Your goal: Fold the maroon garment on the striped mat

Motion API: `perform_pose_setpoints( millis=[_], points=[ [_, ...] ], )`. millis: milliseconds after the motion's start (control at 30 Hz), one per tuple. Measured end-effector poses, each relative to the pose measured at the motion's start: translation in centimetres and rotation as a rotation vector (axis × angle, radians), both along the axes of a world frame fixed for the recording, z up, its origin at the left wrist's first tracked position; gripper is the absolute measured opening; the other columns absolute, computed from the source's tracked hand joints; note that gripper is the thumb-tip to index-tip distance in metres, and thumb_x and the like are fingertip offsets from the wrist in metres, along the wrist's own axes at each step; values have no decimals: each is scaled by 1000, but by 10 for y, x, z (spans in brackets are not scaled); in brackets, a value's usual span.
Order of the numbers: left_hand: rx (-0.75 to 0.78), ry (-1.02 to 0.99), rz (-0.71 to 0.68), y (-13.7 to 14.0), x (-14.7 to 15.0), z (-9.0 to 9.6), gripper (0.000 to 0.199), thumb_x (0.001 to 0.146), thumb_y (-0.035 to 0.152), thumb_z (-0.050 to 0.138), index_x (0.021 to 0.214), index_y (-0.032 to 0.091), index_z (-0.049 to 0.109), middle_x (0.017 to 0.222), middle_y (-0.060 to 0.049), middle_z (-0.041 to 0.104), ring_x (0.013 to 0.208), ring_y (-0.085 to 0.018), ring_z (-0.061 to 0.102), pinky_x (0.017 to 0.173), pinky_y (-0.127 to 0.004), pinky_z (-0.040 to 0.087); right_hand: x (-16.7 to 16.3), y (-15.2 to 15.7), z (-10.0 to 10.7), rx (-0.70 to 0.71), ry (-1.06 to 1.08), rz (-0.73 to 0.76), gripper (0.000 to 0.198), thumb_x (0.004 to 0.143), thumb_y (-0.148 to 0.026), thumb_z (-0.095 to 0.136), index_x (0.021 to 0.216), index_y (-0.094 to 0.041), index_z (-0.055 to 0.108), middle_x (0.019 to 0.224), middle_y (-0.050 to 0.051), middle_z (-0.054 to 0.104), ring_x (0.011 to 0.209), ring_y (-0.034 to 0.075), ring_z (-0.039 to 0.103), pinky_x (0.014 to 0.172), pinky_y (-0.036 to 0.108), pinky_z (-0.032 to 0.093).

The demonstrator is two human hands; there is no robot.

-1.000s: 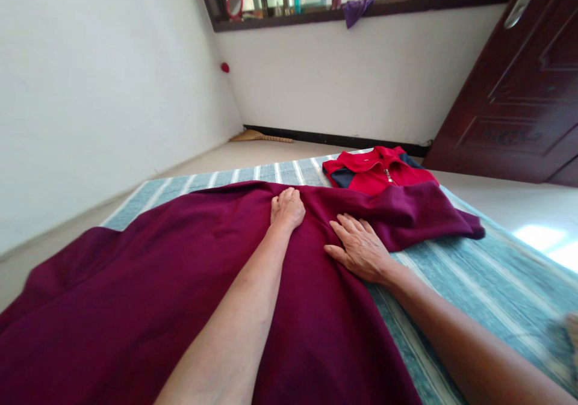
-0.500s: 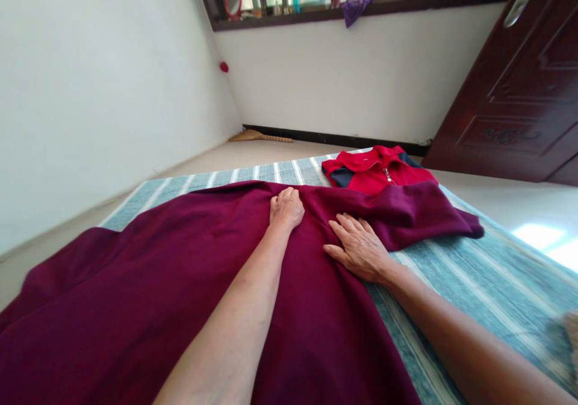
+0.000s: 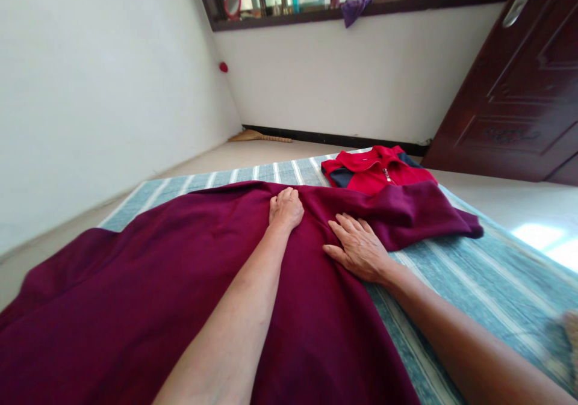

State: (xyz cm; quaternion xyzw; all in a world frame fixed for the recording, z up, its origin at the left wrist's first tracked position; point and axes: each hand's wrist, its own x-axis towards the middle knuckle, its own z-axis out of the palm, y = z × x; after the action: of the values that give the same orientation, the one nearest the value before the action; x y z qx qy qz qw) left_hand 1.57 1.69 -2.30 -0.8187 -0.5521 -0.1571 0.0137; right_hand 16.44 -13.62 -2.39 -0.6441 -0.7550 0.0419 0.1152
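A large maroon garment [image 3: 189,284] lies spread over the bed, with one sleeve [image 3: 419,212] stretched out to the right. Near its far edge my left hand [image 3: 287,206] is closed, its fingers curled into the cloth. My right hand [image 3: 359,245] rests flat where the sleeve joins the body, fingers spread and nothing held. Just beyond the sleeve sits a folded red jacket [image 3: 365,167] with dark blue panels and a zip; the sleeve covers its near edge.
Under the clothes is a bed with a blue-green striped sheet [image 3: 469,278]. A straw broom [image 3: 259,136] lies on the floor by the far wall. A dark red door [image 3: 510,92] stands at the right. The windowsill [image 3: 307,17] carries bottles, a round mirror and a purple cloth [image 3: 354,11].
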Motion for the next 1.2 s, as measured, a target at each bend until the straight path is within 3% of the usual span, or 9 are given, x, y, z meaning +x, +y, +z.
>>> perform_pose_setpoints(
  millis=[800, 1200],
  points=[
    [1, -32, -12, 2, 0, -1, 18, 88, 18, 40, 92, 20, 57, 112, -10, 60, 112, -24, 51, 95, -38, 35, 0, 1, 0, 0, 8, 7, 62, 93, -54, 36, 140, -13, 41, 148, 15, 33, 137, 29, 25, 110, 47, 20],
    [-1, -56, -21, 4, -2, -5, 19, 89, 18, 41, 100, 20, 57, 123, -10, 57, 119, -24, 47, 101, -37, 31, 0, -1, 2, -1, -5, -1, 62, 93, -54, 35, 140, -14, 40, 148, 15, 33, 137, 29, 26, 110, 46, 20]
  ],
)
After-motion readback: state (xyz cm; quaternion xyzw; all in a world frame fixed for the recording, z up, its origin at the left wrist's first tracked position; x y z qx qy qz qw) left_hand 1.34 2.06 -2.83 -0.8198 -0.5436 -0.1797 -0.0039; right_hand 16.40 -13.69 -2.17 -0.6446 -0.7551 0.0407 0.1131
